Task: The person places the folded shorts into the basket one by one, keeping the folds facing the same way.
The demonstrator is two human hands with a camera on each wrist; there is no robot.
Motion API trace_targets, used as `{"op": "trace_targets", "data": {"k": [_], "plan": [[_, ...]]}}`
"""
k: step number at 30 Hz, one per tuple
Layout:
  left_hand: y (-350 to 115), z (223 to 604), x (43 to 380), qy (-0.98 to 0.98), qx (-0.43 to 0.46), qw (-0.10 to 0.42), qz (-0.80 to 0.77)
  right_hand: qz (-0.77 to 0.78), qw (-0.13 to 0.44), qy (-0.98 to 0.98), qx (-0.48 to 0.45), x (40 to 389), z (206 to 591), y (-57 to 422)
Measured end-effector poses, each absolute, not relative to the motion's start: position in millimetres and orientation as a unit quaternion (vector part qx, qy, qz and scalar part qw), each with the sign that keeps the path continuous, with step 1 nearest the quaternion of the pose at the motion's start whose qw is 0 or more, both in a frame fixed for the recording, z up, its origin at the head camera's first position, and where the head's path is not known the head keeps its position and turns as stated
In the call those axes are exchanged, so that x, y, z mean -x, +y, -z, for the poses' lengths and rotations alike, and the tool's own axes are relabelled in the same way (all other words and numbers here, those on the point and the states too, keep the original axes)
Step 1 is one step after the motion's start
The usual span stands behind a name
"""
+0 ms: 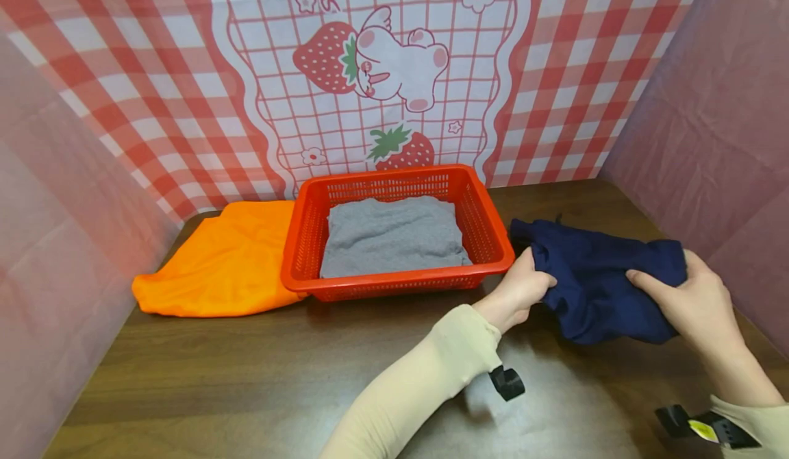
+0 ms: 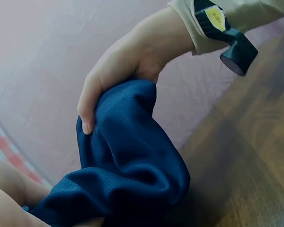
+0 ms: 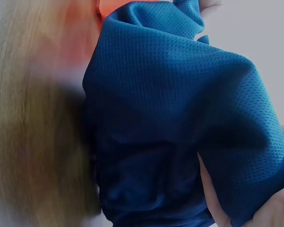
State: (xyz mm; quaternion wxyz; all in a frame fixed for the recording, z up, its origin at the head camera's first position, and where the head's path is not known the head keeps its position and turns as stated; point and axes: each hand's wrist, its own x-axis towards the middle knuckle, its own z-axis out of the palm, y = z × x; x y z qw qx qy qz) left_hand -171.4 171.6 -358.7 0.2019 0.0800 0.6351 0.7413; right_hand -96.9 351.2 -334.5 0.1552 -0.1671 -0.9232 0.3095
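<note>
A folded navy blue cloth (image 1: 607,277), perhaps a garment, is held up over the right side of the table between both hands. The left hand (image 1: 520,286) pinches its left end, close to the basket's right corner. At the cloth's right end the right hand (image 1: 705,301) grips it, thumb on top and the other fingers hidden beneath. In the left wrist view the cloth (image 2: 132,142) hangs in folds from the right hand (image 2: 118,71). The right wrist view shows the mesh-textured fabric (image 3: 180,71) close up.
A red plastic basket (image 1: 394,282) stands at the table's back middle, with a folded grey cloth (image 1: 394,236) inside. An orange cloth (image 1: 228,260) lies against its left side. Behind hangs a checked strawberry-print curtain (image 1: 567,68); pink fabric walls (image 1: 703,123) flank the wooden table (image 1: 246,377).
</note>
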Motion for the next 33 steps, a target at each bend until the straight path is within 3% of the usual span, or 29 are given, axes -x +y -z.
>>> {"op": "trace_targets", "data": {"k": [22,33], "plan": [[164.3,341.3,169.1,0.652,-0.14,0.21,-0.715,-0.342,0.221,-0.893,0.191,92.4,320.2,338.8],[154.4,331.6,171.7,0.657,-0.172,0.215,-0.702,-0.368,0.292,-0.869,0.154,94.4,308.5,326.0]]}}
